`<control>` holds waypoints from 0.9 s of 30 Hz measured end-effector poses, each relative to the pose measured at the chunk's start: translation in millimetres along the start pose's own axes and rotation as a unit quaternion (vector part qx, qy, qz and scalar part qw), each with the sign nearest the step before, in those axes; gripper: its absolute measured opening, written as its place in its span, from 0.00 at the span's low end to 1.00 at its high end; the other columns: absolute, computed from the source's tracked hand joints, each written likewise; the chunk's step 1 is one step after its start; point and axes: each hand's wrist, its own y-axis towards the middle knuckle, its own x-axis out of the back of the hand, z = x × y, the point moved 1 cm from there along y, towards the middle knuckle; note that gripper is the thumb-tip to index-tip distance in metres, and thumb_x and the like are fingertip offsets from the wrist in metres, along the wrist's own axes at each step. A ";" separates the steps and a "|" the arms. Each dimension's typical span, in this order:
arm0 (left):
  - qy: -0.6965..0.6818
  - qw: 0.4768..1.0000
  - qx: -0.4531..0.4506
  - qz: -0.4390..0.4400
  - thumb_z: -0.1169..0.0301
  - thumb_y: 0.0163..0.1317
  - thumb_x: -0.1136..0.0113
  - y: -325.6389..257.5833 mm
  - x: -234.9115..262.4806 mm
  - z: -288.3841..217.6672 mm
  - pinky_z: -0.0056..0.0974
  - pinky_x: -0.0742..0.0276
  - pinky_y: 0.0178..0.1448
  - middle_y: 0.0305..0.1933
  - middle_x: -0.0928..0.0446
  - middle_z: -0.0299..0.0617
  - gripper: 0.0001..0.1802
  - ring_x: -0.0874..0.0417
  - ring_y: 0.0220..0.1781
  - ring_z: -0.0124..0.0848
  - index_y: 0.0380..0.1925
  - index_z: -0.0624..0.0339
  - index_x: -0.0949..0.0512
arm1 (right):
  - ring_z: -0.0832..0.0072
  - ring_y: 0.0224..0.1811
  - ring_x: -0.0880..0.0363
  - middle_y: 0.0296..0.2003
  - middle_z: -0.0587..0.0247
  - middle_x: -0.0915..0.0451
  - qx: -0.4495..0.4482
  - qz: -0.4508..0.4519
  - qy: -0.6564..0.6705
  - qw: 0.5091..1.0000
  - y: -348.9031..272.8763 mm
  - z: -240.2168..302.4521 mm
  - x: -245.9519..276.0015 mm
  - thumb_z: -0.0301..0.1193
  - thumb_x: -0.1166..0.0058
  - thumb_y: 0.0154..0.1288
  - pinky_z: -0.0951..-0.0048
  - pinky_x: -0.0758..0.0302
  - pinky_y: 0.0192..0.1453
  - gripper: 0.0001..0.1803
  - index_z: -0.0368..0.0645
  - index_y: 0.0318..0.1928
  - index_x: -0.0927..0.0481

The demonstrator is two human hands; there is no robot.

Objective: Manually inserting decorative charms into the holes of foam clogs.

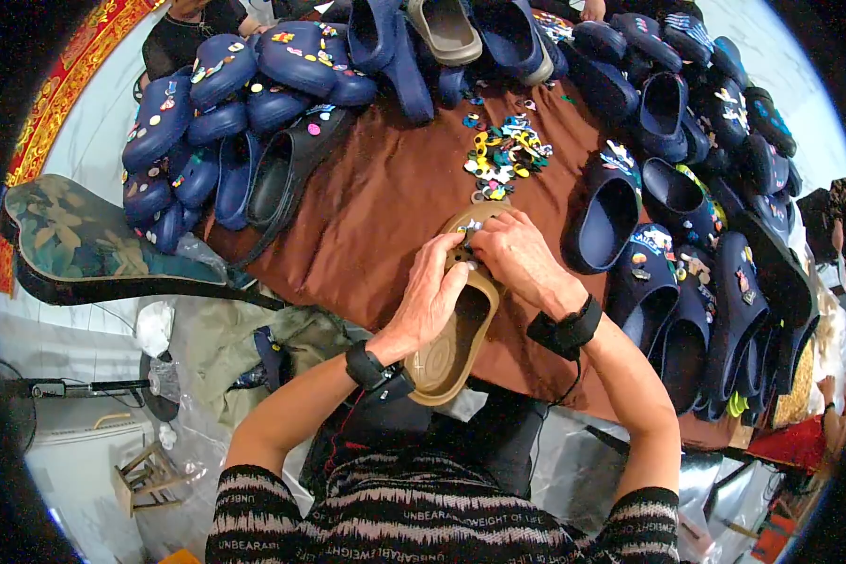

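Observation:
A tan clog [442, 362] lies at the table's front edge, its open heel toward me and its toe pointing away. My left hand [430, 291] is closed on the clog's left side, its thumb and fingertips at the vamp. From the other side my right hand [522, 258] bends over the toe part, fingers pinched together at the vamp holes. Something small and dark shows between the fingertips; its kind is too small to make out. Just beyond the toe is a loose heap of small colourful shoe charms [508, 155].
Brown cloth [367, 197] covers the table. Navy clogs with charms are heaped at the left [160, 122] and right [649, 282], with more along the far edge. A chair with a leafy patterned seat [85, 230] stands left. Other people sit across the table.

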 end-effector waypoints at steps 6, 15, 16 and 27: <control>-0.004 1.000 0.000 0.002 0.63 0.74 0.54 1.8 -1.5 4.1 0.48 0.43 0.75 0.66 0.34 0.56 0.24 0.36 0.71 0.50 0.65 0.62 0.37 | 0.56 0.50 0.23 0.40 0.56 0.18 0.002 0.037 0.032 0.999 -0.4 -5.1 -1.5 0.24 0.43 0.55 0.55 0.30 0.62 0.12 0.44 0.41 0.14; -0.002 1.000 0.004 -0.006 0.66 0.73 0.55 0.9 -2.6 4.5 0.48 0.42 0.74 0.66 0.33 0.53 0.22 0.35 0.71 0.49 0.64 0.62 0.34 | 0.51 0.52 0.23 0.43 0.52 0.19 -0.039 0.115 0.051 0.991 -3.0 -2.1 -3.3 0.22 0.45 0.53 0.51 0.29 0.61 0.13 0.44 0.40 0.14; 0.019 1.000 -0.008 0.012 0.65 0.75 0.58 0.6 -0.9 3.2 0.45 0.43 0.75 0.66 0.35 0.52 0.21 0.37 0.72 0.47 0.63 0.63 0.34 | 0.53 0.51 0.23 0.42 0.54 0.19 -0.037 0.079 0.090 0.992 -5.2 -4.7 -2.6 0.20 0.46 0.54 0.53 0.28 0.59 0.14 0.42 0.41 0.14; 0.055 0.996 -0.048 0.044 0.63 0.77 0.62 -5.3 -3.0 -3.0 0.44 0.45 0.76 0.64 0.36 0.51 0.20 0.38 0.71 0.45 0.59 0.63 0.29 | 0.47 0.44 0.16 0.37 0.42 0.16 -0.272 -0.104 0.138 0.947 -15.1 -78.0 -6.0 0.26 0.51 0.65 0.57 0.22 0.48 0.10 0.35 0.41 0.17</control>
